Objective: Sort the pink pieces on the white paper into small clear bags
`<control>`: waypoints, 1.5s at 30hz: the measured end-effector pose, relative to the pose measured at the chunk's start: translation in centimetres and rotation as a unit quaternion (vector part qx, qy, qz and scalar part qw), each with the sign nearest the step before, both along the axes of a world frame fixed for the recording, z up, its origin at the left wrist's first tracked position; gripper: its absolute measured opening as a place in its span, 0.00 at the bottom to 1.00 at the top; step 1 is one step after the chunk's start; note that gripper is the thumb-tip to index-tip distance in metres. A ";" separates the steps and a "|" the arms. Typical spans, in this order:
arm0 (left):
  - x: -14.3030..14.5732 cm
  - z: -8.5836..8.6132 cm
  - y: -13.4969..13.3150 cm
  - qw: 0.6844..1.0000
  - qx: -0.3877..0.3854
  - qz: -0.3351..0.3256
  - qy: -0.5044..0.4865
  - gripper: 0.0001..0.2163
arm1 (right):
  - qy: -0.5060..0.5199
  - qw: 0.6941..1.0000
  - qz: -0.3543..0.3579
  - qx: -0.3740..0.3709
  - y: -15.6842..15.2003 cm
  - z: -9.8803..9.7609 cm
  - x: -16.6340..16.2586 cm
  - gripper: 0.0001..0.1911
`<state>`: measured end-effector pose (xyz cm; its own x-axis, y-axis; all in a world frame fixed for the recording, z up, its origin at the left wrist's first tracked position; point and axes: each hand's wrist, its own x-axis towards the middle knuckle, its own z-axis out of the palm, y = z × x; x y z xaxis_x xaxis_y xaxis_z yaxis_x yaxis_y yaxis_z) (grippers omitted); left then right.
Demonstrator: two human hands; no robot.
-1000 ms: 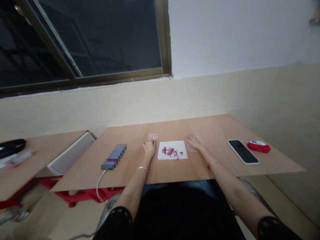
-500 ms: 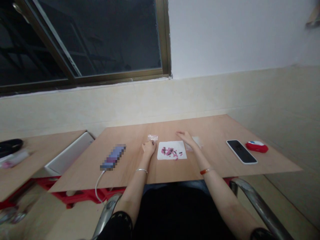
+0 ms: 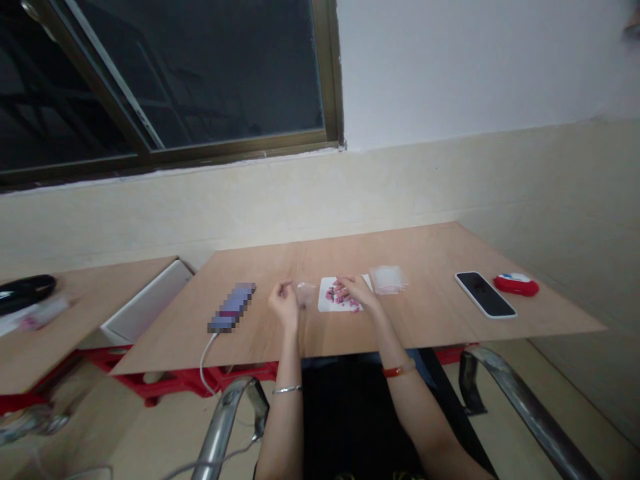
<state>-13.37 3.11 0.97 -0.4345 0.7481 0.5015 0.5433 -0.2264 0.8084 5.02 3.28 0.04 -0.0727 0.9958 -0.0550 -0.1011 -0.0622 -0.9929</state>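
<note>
Cable [image 3: 205, 357] first, at the far left: it runs up over the near edge of the table [image 3: 430, 320] to a phone [image 3: 233, 308] lying with its long axis toward 1 o'clock.

Just to the right of that, the left hand [image 3: 283, 303] is raised a little off the wood. Its thumb and fingertips are closed on the edge of a small clear bag [image 3: 304, 293]. The bag is thin and see-through, and too blurred for me to tell whether its mouth is open.

From the bag, the white paper [image 3: 324, 305] lies at 3 o'clock, just beside it. It is flat on the table with its long side running 9 to 3. A loose heap of tiny pink and dark pieces [image 3: 333, 294] sits on it.

The right hand [image 3: 354, 292] is much the nearer hand to the heap. It comes in from 5 o'clock with its fingers curled down onto the right part of the heap. Whether they have hold of a piece, I cannot tell.

At 2 o'clock from that hand, close by but apart from it, lies a flat stack of clear bags [image 3: 387, 279].

Well off at 3 o'clock are a black phone [image 3: 485, 294] and, past it, a red object [image 3: 516, 285].
</note>
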 end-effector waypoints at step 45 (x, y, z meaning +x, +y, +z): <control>6.1 6.1 -4.0 0.891 -0.098 -0.406 -0.176 0.13 | 0.093 0.986 0.130 0.043 -4.5 6.3 3.3 0.11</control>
